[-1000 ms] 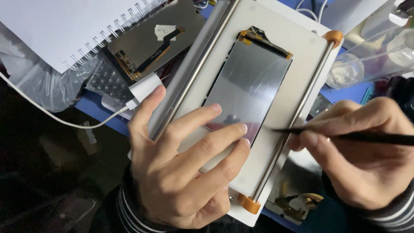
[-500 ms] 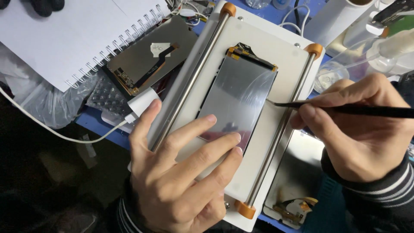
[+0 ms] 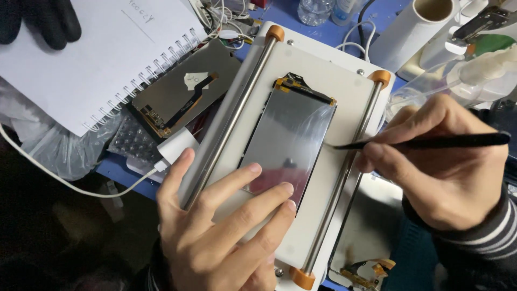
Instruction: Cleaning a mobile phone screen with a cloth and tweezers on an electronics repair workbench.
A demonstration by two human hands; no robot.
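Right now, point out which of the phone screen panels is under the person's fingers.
The shiny panel lying on the white plate between the two metal rods; the left hand presses its lower end. The other panel, with a ribbon cable, lies untouched beside the notebook.

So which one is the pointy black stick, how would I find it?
Start at the big white plate with two metal rods in the middle of the bench. A shiny grey screen lies on it. The stick is in the right hand, its thin tip at the screen's right edge; it is the only long, thin black thing there.
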